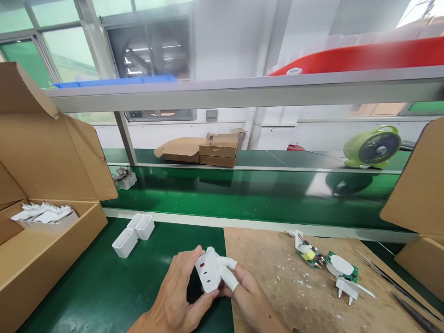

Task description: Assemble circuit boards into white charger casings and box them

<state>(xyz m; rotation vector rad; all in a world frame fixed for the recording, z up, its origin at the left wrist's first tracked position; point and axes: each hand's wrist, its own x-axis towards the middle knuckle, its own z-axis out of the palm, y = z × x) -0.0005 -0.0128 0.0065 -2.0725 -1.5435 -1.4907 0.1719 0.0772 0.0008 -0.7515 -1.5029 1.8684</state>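
Note:
A white plug adapter [208,270] with socket slots and a small red-marked port is held between both hands, above the green work surface near the board's left edge. My left hand [176,291] grips it from the left, with the thumb along its lower edge and fingers at the top. From the right, my right hand [248,291] holds it; two of its fingers wear white finger covers that press on the adapter's face and side. The adapter's underside is hidden.
Open cardboard box [62,259] at left holds white plug parts [46,215]. White casings [125,242] stand nearby. Circuit boards [342,266] and tweezers [391,280] lie on the brown board [277,286]. Behind are a shelf bar [222,95], small boxes [218,152] and a green fan [378,147].

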